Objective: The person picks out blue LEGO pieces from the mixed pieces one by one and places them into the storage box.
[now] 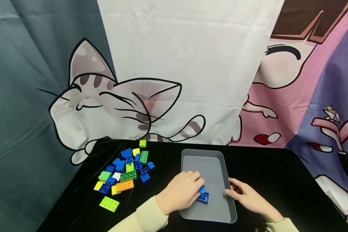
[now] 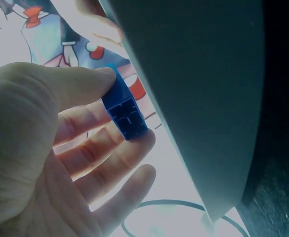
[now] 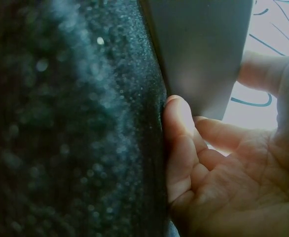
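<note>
- The left hand [image 1: 179, 190] pinches a blue toy brick [image 2: 125, 103] between thumb and fingers, above the gray tray [image 1: 213, 167].
- In the head view that hand covers part of the blue beside its thumb; I cannot tell whether one brick or two shows there, or whether any touches the tray floor.
- The right hand [image 1: 247, 196] is clamped on the tray's right wall, its thumb at the rim; from the head, some of its fingers are hidden.
- Both wrist views cut the tray off, and the dark cloth [image 3: 75, 148] at the right wrist is a blur.
- Left of the tray, loose bricks lie on the black-covered counter [image 1: 258, 170], overlapping; a white brick [image 1: 117, 176] is partly hidden, an orange brick [image 1: 124, 185] plainer.
- The frame's bottom edge crops both sleeves [image 1: 150, 212].
</note>
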Available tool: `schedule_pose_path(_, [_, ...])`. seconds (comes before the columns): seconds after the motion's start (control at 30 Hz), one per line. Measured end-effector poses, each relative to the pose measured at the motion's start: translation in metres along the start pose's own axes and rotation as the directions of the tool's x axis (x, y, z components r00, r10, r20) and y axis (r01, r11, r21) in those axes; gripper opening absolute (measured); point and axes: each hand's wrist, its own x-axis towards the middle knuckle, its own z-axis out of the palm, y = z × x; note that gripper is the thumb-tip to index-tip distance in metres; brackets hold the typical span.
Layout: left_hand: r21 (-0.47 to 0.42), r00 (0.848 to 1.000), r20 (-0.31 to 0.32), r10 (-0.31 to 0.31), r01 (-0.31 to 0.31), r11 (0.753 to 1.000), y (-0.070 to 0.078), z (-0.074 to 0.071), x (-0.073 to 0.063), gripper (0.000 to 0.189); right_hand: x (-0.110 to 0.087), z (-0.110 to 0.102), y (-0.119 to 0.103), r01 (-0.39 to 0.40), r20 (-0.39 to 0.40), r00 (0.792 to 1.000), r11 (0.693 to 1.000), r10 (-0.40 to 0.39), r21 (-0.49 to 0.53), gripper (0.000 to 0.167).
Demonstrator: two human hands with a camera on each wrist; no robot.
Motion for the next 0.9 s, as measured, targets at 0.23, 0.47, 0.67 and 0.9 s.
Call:
schedule_pose_path(0.23, [0.011,1.0,0.003,0.011,-0.011,1.0,0.005,0.002,0.001,0.03,-0.001,0.001,0.0,-0.001,0.003,1.0,1.0,0.001,0.005,0.057])
schedule_pose_path(0.47, [-0.027,1.0,-0.002,0.007,-0.007,1.0,0.005,-0.002,-0.001,0.033,0.0,0.0,-0.002,0.002,-0.007,1.0,1.0,-0.002,0.0,0.058])
schedule_pose_path(0.67, [-0.218,0.995,0.096,-0.039,0.059,0.974,0.003,-0.004,-0.01,0.096,0.0,0.0,-0.004,-0.007,-0.004,1.0,1.0,0.007,-0.007,0.059])
schedule_pose_path(0.9, [-0.246,0.991,0.122,-0.053,0.082,0.966,-0.005,-0.007,-0.021,0.103,-0.001,0.0,-0.005,-0.022,-0.021,1.0,1.0,0.022,-0.016,0.059])
